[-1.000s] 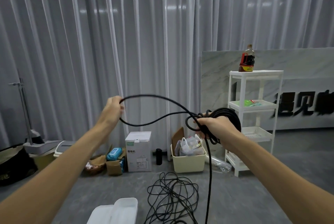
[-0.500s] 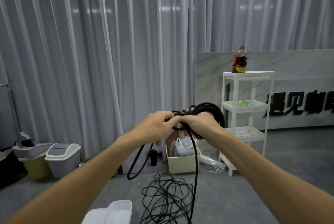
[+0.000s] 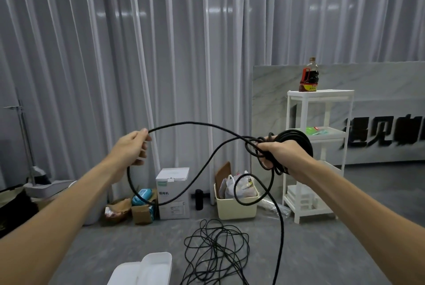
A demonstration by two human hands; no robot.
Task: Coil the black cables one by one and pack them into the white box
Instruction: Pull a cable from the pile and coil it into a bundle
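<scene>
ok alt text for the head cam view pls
A person's right hand grips a coil of black cable while the left hand holds out a loop. More cable lies tangled on the floor beside a white box.

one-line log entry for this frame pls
phase: coiling | right hand: holds coil | left hand: pinches cable | white box: floor

Wall sign (image 3: pixel 381 133) — black characters, one reading "见".
</scene>
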